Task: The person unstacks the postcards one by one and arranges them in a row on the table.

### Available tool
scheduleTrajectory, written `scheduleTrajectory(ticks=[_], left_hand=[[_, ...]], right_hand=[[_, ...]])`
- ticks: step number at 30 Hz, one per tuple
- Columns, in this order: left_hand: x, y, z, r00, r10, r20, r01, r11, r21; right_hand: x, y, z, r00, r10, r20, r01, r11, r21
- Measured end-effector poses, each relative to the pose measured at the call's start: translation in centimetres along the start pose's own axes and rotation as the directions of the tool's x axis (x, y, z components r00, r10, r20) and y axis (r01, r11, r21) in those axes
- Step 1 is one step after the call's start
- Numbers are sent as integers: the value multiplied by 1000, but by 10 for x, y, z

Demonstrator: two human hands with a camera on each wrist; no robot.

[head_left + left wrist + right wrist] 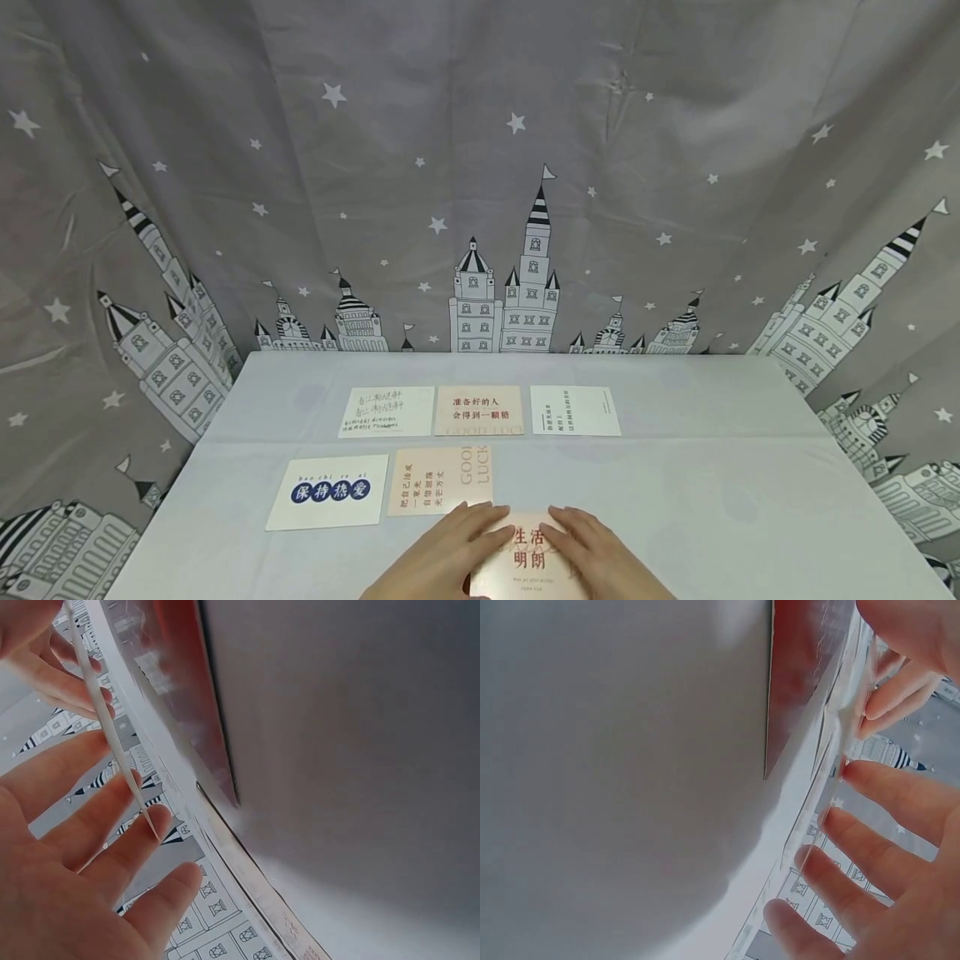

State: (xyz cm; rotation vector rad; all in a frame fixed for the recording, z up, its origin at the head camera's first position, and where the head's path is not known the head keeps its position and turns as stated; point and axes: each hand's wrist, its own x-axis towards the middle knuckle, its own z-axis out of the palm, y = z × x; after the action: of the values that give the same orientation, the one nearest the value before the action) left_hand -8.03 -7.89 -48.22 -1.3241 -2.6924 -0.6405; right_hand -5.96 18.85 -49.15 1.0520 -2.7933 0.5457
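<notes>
Low in the head view, both hands are at a pale peach card (528,575) with large red characters. My left hand (442,554) grips its left side, and my right hand (611,558) grips its right side, fingertips on the printed face. In the left wrist view the card (112,735) appears as a thin, nearly edge-on strip against the spread fingers. The right wrist view shows fingertips (838,817) along its edge. Beyond the hands lie a white card (327,492) with blue circles and a peach card (442,487) with brown characters.
Farther back on the white-covered table (675,400) lie a handwritten card (386,412), a peach card with red characters (480,411) and a white card with dark characters (576,411). Behind hangs a grey curtain (420,100). A reddish flat thing (187,667) is partly visible.
</notes>
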Motion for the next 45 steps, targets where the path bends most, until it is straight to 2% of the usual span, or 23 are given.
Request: scheduleTrajectory(ticks=[6,13,19,27,34,45], left_hand=[[5,-1,-1,999,5,37,-5,1000,18],[12,1,-2,993,-62,99,61,998,8],[17,0,0,988,-90,124,92,996,-10],[27,-2,3,989,-69,130,69,998,5],[35,-4,8,996,-20,86,16,999,43],[47,-5,8,990,-40,138,34,998,44]], right_hand=[[1,6,-1,1000,12,0,-12,1000,-4],[3,14,-4,1000,13,21,-13,1000,4],[5,14,-9,995,58,81,-60,998,15],[6,16,-11,989,106,108,-108,994,16],[6,22,-14,966,185,178,-197,979,50],[8,31,-15,975,166,149,-170,985,10]])
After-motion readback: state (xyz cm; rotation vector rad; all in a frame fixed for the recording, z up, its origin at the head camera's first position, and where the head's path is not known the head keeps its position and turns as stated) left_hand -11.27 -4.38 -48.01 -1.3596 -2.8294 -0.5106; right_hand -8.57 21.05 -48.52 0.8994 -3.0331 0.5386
